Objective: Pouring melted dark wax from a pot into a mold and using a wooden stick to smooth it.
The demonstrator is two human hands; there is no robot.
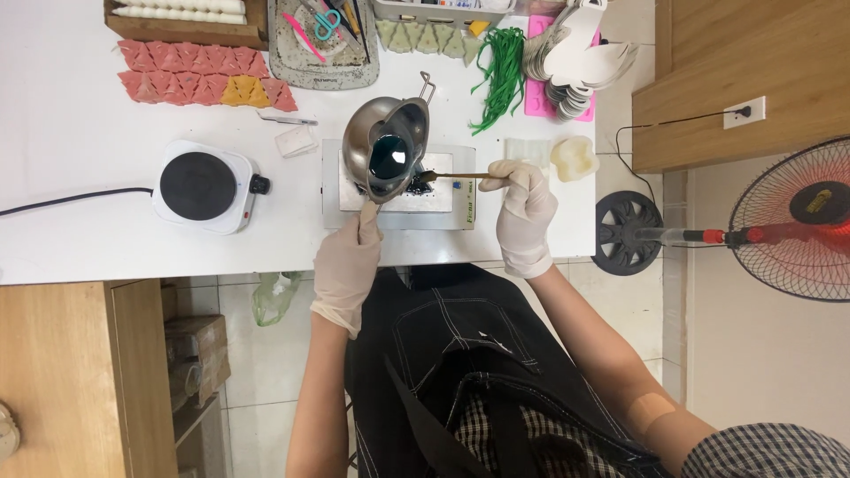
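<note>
The fingers of the gloved left hand (347,265) are closed around the handle of a metal melting pot (387,148), tipped over a small metal scale (398,190) near the front edge of the white tabletop (71,150). Dark teal liquid (388,156) sits in the pot. The fingers of the gloved right hand (524,212) pinch the end of a thin wooden stick (465,176), whose tip lies at the pot's lip above a dark puddle on the scale.

A white electric hotplate (204,186) with a black disc stands well to the left, its cord trailing off. Behind it lie rows of pink triangular pieces (190,71), one orange. A grey tray (323,44) holds scissors and tools. Green strands (503,75) lie beside a pink mould (537,97) and stacked white cut-outs (575,62). A pale lump (574,158) sits just right of the stick hand. A red fan (792,217) stands on the floor.
</note>
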